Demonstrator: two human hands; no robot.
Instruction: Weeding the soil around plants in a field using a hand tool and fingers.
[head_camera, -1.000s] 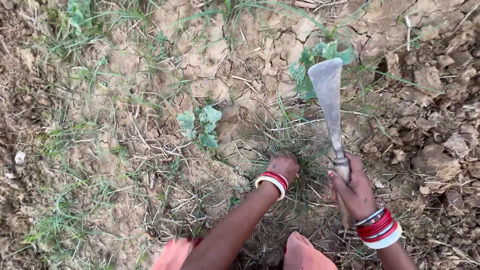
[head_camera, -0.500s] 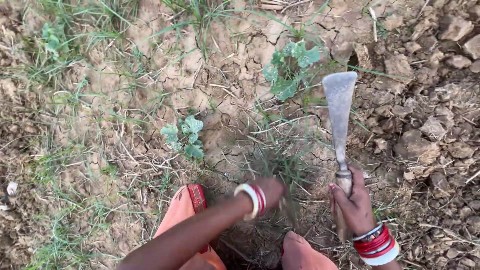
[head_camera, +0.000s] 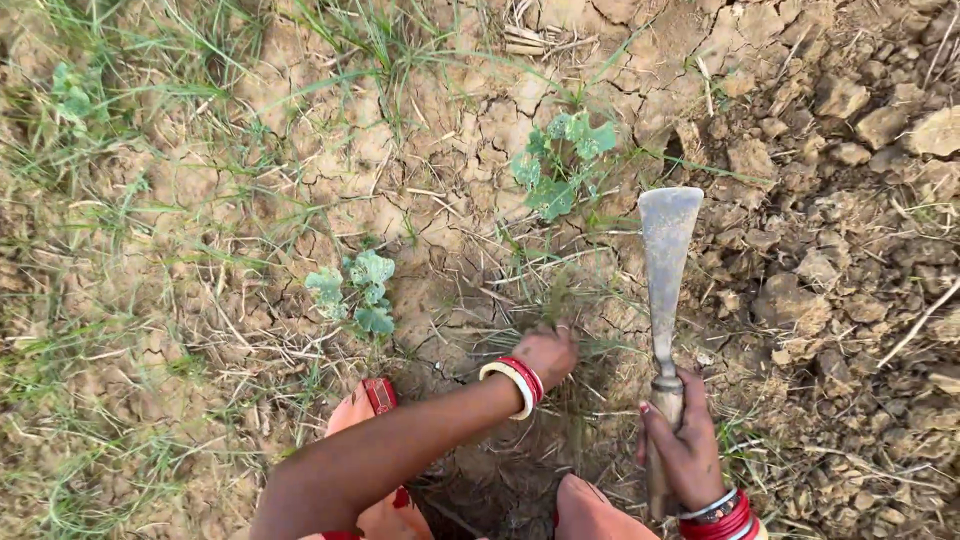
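Left hand (head_camera: 545, 352) has crept forward, fingers gripping grass (head_camera: 556, 300) — right hand (head_camera: 685, 445) (fist) clasps the hoe (head_camera: 667, 270).

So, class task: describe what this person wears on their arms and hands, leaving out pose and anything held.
Both forearms are bare, with no sleeves or gloves. The left hand has a white bangle beside red ones at the wrist. The right hand has stacked red bangles with a dark patterned band, and its thumbnail looks painted red.

My left arm reaches diagonally from bottom centre, its left hand (head_camera: 545, 352) curled, fingers pressed down, mid-frame. My right hand (head_camera: 685, 440) sits lower right, fist closed in a grip, wrist bent toward the bottom edge.
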